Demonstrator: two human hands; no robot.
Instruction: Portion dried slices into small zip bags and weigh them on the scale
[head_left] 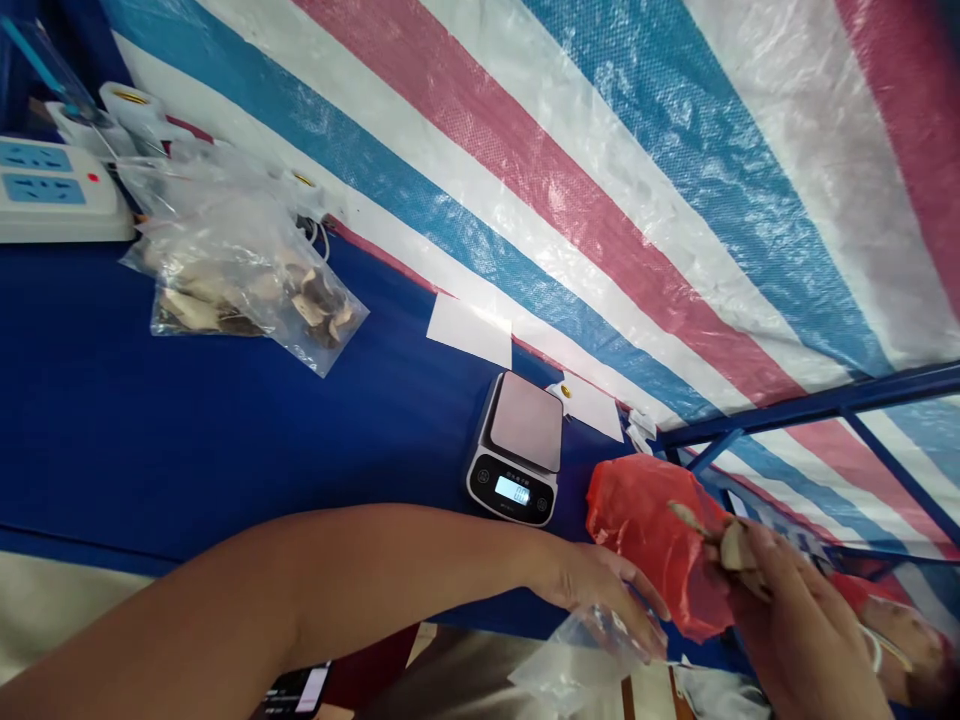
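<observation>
My left hand [607,590] reaches across the front of the table, its fingers curled at the mouth of a clear plastic bag [570,665] that hangs below it. In my right hand [799,610] are some pale dried pieces [739,550] that look like dried mushroom slices. They are beside the opening of a crumpled red plastic bag [637,510], which lies between and just beyond my hands. A small digital kitchen scale [526,420] stands left of the red bag, its platform bare and its display lit; the last digits are too blurred to read.
Clear zip bags [247,270] with similar dried slices lie at the left on the blue table [360,430]. Behind them stands a power strip [60,200]. White paper [472,330] lies near the striped tarp wall [480,150]. A phone [300,690] shows below my left arm.
</observation>
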